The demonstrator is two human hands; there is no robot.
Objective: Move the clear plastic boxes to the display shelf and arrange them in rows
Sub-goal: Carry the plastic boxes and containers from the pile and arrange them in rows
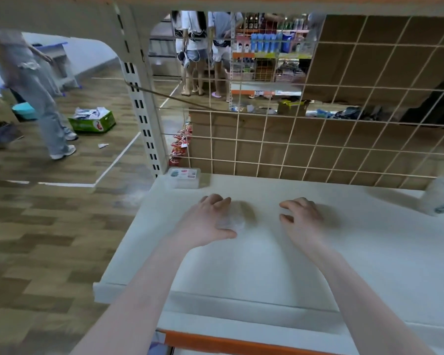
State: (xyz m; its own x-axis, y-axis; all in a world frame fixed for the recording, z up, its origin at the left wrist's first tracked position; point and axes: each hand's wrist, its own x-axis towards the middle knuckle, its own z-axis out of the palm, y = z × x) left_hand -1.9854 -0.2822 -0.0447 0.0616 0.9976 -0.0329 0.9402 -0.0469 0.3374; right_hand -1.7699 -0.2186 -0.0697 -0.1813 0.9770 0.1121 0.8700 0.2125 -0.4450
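A white display shelf (267, 265) spreads out in front of me. One clear plastic box (183, 177) with a label on its lid stands in the shelf's back left corner. A second clear box (438, 197), blurred, sits at the right edge. My left hand (205, 221) is over the shelf's middle, thumb and curled fingers around a small blurred clear plastic box (233, 219). My right hand (301, 216) hovers beside it to the right, its fingers loosely curled with nothing in them.
A wire grid (305, 139) backed with cardboard closes the rear of the shelf. A slotted upright post (141, 108) stands at the back left. An upper shelf hangs overhead. People stand on the wooden floor to the left and beyond, near a green carton (92, 121).
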